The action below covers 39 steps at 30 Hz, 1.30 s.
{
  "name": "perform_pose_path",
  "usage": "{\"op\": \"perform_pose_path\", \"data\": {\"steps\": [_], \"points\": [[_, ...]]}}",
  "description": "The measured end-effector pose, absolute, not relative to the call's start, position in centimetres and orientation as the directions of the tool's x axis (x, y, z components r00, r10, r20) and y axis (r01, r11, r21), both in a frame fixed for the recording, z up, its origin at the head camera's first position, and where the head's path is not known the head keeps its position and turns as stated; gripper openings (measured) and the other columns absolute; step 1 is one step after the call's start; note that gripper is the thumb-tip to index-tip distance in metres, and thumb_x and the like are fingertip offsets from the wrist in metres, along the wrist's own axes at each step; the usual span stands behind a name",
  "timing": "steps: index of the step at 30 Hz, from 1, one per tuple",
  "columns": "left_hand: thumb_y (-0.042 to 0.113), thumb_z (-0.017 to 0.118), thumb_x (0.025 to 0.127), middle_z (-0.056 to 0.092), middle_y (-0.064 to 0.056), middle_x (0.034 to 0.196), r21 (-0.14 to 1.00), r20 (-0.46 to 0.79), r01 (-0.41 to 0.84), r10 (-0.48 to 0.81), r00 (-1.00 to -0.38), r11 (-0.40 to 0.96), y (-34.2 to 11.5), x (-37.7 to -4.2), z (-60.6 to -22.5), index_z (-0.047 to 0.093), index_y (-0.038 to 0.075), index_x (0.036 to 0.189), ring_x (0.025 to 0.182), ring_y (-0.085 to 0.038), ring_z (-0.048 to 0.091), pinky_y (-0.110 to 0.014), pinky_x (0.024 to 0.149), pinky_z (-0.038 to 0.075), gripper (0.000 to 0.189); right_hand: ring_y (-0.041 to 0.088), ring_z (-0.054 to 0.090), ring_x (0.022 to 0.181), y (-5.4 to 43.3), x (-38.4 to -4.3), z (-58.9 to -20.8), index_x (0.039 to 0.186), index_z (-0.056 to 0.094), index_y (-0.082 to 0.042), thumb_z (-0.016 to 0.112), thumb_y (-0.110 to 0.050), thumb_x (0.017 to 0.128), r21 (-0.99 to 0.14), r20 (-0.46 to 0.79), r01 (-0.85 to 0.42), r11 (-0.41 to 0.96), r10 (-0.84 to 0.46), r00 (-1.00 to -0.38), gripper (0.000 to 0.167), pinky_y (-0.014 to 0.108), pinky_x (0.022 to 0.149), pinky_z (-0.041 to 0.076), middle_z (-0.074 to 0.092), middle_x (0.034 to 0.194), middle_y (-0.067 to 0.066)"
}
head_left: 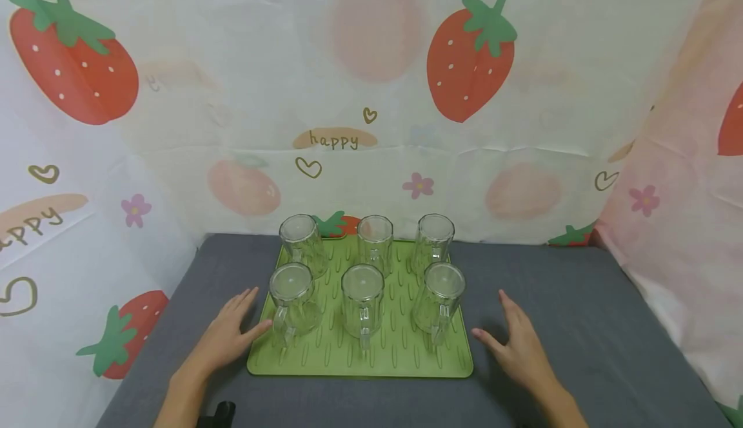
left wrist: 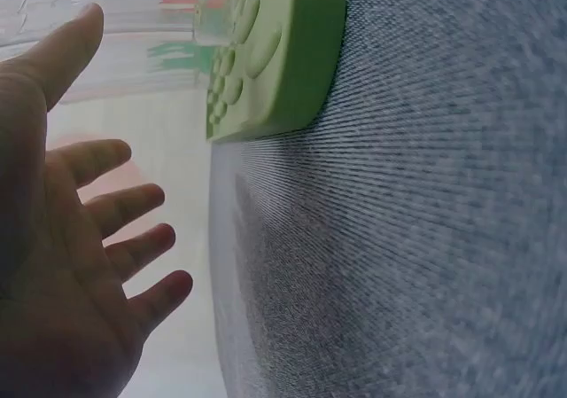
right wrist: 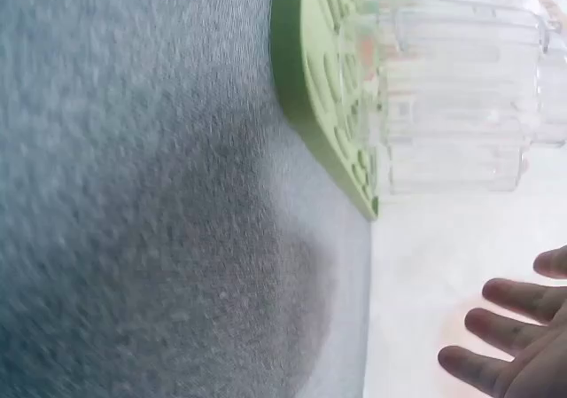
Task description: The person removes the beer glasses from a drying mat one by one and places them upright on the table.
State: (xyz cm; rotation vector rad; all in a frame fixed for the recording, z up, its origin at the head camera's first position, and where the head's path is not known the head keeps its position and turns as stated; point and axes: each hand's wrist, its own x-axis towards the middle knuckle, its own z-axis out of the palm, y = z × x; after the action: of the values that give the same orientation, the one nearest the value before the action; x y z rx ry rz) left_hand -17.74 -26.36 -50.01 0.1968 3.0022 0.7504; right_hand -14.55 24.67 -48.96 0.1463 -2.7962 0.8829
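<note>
Several clear glass mugs stand in two rows on a green ribbed mat (head_left: 383,363), and they look bottom up. In the front row are a left mug (head_left: 293,302), a middle mug (head_left: 363,302) and a right mug (head_left: 439,299), their handles toward me. My left hand (head_left: 227,332) hovers at the mat's left edge, fingers spread, its thumb near the front left mug. To the right of the mat, my right hand (head_left: 519,349) is held with fingers extended, apart from the front right mug. Both wrist views show the palms holding nothing.
The mat lies on a grey cloth-covered table (head_left: 580,325). A strawberry-print curtain (head_left: 371,93) hangs behind the table and along both sides. Beside my left wrist is a small black object (head_left: 223,413), partly cut off by the frame's lower edge.
</note>
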Motion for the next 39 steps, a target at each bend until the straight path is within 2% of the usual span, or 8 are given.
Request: {"op": "perform_pose_path", "data": {"steps": [3,9,12,14,17,24,30,39], "points": [[0.053,0.055,0.094,0.027,-0.03,0.154,0.499,-0.006,0.121,0.143,-0.99,0.858,-26.5,-17.7,-50.2,0.027,0.002,0.153,0.141,-0.054,0.023,-0.076,0.104,0.025,0.083,0.05,0.037,0.133,24.3,-14.3,-48.9,0.151,0.028,0.005,0.072,-0.032,0.088,-0.591,0.279,-0.203,0.781,-0.038,-0.959,0.086,0.067,0.102,0.035,0.039,0.147,0.03],[0.049,0.06,0.093,0.029,-0.032,0.153,0.549,0.014,0.153,0.174,-0.985,0.822,-26.9,-17.6,-50.6,0.025,-0.003,0.152,0.14,-0.053,0.025,-0.072,0.106,0.027,0.086,0.039,0.053,0.122,23.4,-13.6,-49.0,0.146,0.036,0.006,0.077,-0.015,0.083,-0.661,0.383,-0.296,0.69,-0.029,-0.923,0.078,0.056,0.092,0.049,0.055,0.135,0.026],[0.045,0.063,0.093,0.031,-0.032,0.152,0.562,0.022,0.175,0.198,-0.98,0.808,-27.2,-17.5,-50.9,0.027,-0.005,0.151,0.138,-0.054,0.028,-0.071,0.106,0.028,0.084,0.015,0.056,0.121,22.9,-13.3,-49.2,0.145,0.04,0.005,0.078,-0.009,0.081,-0.687,0.418,-0.331,0.647,-0.021,-0.908,0.075,0.051,0.088,0.053,0.059,0.132,0.023],[0.045,0.064,0.092,0.033,-0.032,0.151,0.563,0.007,0.173,0.204,-0.979,0.808,-27.4,-17.3,-51.0,0.03,-0.004,0.15,0.138,-0.054,0.028,-0.072,0.106,0.029,0.083,-0.003,0.052,0.119,22.5,-13.0,-49.3,0.144,0.042,0.003,0.078,-0.007,0.08,-0.699,0.433,-0.346,0.626,-0.015,-0.901,0.074,0.047,0.086,0.055,0.06,0.13,0.022],[0.046,0.065,0.09,0.033,-0.032,0.151,0.569,-0.033,0.149,0.204,-0.979,0.809,-27.5,-17.2,-51.1,0.032,-0.002,0.15,0.139,-0.056,0.025,-0.073,0.104,0.028,0.084,-0.017,0.044,0.116,21.9,-12.8,-49.5,0.143,0.046,0.001,0.079,-0.004,0.078,-0.721,0.457,-0.374,0.583,-0.006,-0.89,0.072,0.038,0.084,0.058,0.062,0.127,0.021],[0.048,0.07,0.085,0.038,-0.029,0.149,0.565,-0.06,0.129,0.196,-0.979,0.815,-27.3,-17.2,-51.1,0.038,0.0,0.148,0.14,-0.054,0.025,-0.078,0.101,0.025,0.085,-0.008,0.056,0.109,20.8,-13.0,-49.8,0.135,0.053,0.004,0.076,0.009,0.075,-0.79,0.496,-0.44,0.427,0.023,-0.868,0.065,0.019,0.081,0.055,0.064,0.116,0.025],[0.047,0.075,0.08,0.039,-0.03,0.149,0.571,-0.105,0.098,0.192,-0.976,0.815,-27.3,-16.9,-51.2,0.04,0.001,0.146,0.139,-0.055,0.025,-0.08,0.098,0.025,0.088,-0.005,0.061,0.101,20.1,-12.9,-50.1,0.129,0.058,0.008,0.075,0.012,0.074,-0.829,0.485,-0.438,0.348,0.056,-0.873,0.057,0.02,0.077,0.057,0.066,0.108,0.026],[0.048,0.078,0.076,0.037,-0.034,0.147,0.564,-0.139,0.096,0.208,-0.968,0.82,-27.4,-16.7,-51.2,0.044,0.003,0.144,0.135,-0.058,0.03,-0.078,0.094,0.032,0.088,0.001,0.066,0.091,18.9,-12.8,-50.7,0.124,0.062,0.007,0.077,0.007,0.075,-0.857,0.438,-0.383,0.345,0.094,-0.894,0.051,0.017,0.073,0.056,0.071,0.103,0.021]]}}
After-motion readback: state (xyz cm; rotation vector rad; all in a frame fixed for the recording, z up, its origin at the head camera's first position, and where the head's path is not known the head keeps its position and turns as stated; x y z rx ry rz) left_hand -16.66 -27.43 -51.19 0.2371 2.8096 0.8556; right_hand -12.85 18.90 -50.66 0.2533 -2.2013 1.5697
